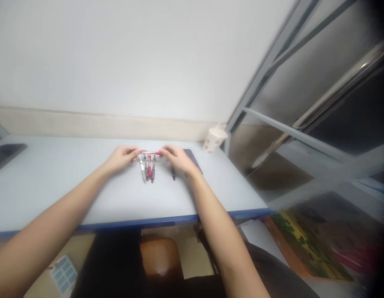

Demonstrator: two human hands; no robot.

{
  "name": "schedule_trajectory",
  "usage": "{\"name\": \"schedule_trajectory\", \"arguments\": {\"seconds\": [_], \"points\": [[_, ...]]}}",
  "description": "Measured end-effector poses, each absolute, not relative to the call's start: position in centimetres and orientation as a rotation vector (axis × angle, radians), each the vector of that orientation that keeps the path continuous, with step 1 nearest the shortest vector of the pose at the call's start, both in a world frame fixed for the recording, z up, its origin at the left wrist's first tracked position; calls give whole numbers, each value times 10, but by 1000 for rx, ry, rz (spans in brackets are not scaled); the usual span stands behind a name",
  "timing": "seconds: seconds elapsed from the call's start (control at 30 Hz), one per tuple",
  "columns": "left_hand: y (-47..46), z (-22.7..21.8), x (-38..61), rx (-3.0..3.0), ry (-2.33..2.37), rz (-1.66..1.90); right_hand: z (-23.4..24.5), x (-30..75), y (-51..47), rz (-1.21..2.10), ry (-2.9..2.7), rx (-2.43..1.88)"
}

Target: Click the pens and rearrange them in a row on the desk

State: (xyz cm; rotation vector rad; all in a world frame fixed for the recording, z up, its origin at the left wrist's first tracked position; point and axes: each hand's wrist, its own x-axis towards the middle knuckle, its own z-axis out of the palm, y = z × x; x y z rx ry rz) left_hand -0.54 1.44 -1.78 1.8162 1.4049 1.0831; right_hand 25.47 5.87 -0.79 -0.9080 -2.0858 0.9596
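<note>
My left hand [122,158] pinches one end of a slim red pen [152,153], held level a little above the desk. At its other end, the fingers of my right hand [177,158] are closed on it too. Just below lies a row of pens side by side: a white pen [142,169] at the left, a red pen [150,167] and a dark pen [153,169] at the right, with another dark one partly hidden between. A separate black pen [173,173] lies by my right hand, its upper part covered.
A dark flat object [193,160] rests behind my right wrist on the pale desk [123,203]. The spotted paper cup [214,140] stands at the back right, close to a grey metal frame [257,89]. Another dark flat item [7,155] is at the far left.
</note>
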Motion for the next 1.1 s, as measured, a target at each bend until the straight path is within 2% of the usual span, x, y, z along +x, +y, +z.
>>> {"name": "schedule_trajectory", "arguments": {"seconds": [0.2,0.3,0.47,0.7,0.93,1.1], "points": [[15,-22,-4,1786,1379,1132,-8,257,60,821,-2006,-987],[15,-26,-1,1757,1380,1196,-12,264,66,911,-2014,-1083],[15,-30,6,1716,1383,1178,-19,274,76,1001,-1885,-914],[12,-33,14,1667,1332,1226,-24,271,82,1149,-1748,-893],[7,-37,14,1942,1341,1073,-18,269,83,1301,-1352,-712],[4,-36,18,2058,1398,1001,-15,267,84,1252,-1198,-636]]}}
